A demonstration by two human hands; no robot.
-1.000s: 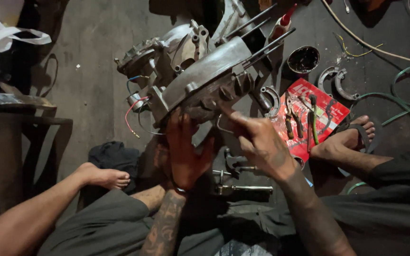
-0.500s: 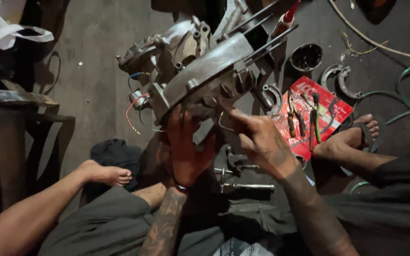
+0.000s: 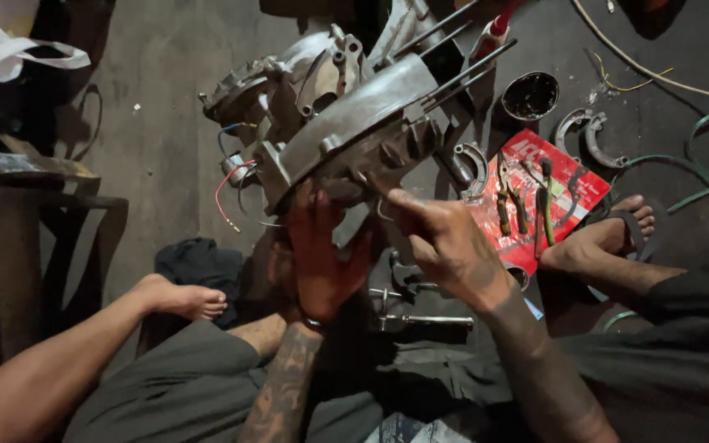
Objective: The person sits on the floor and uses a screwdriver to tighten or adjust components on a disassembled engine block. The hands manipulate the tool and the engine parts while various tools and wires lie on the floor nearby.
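A grey metal engine case (image 3: 346, 123) with long studs and loose red and blue wires lies tilted on the concrete floor in front of me. My left hand (image 3: 317, 258) presses up against its near underside, fingers spread on the metal. My right hand (image 3: 445, 238) reaches to the same underside from the right, its fingertips pinched at a spot under the case; what they pinch is too small to tell.
A red packet (image 3: 572, 176) with pliers and screwdrivers lies at right, beside curved brake shoes (image 3: 588, 135) and a black round tin (image 3: 530, 96). A ratchet and sockets (image 3: 420, 321) lie between my legs. Cables trail at far right. A dark bench (image 3: 34, 197) stands left.
The view has shifted slightly. Both hands stay under the engine case, the right fingers working at the same spot.
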